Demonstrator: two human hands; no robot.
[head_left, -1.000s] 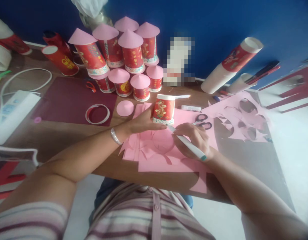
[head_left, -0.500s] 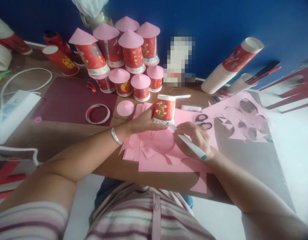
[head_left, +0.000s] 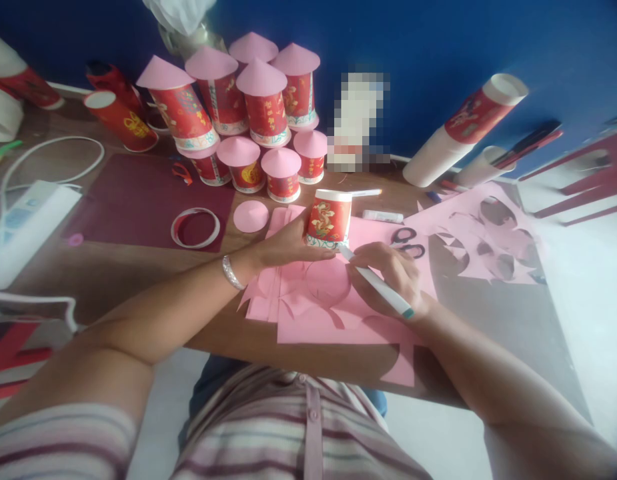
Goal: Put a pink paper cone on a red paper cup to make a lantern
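Note:
My left hand (head_left: 291,243) is closed around a short red paper tube (head_left: 329,219) with a gold pattern, tipping it a little. A white band with teal drawn marks runs round the tube's lower rim. My right hand (head_left: 388,277) grips a white marker (head_left: 378,287) with a teal end. The marker's tip is at the tube's lower right rim; whether it touches cannot be made out. Beneath both hands lie pink paper sheets (head_left: 308,327), one with a circle outlined on it. Black-handled scissors (head_left: 408,243) rest just beyond my right hand.
Several red tubes with pink cone tops (head_left: 262,100) stand at the back. A pink cone (head_left: 251,217) and a white ring (head_left: 195,228) lie left of the sheets. A glue stick (head_left: 383,217), a tall tube (head_left: 463,133) and cut pink scraps (head_left: 488,233) are on the right.
The marker's tip has shifted very slightly to the right along the tube's lower rim. Both hands keep their hold, and the rest looks the same.

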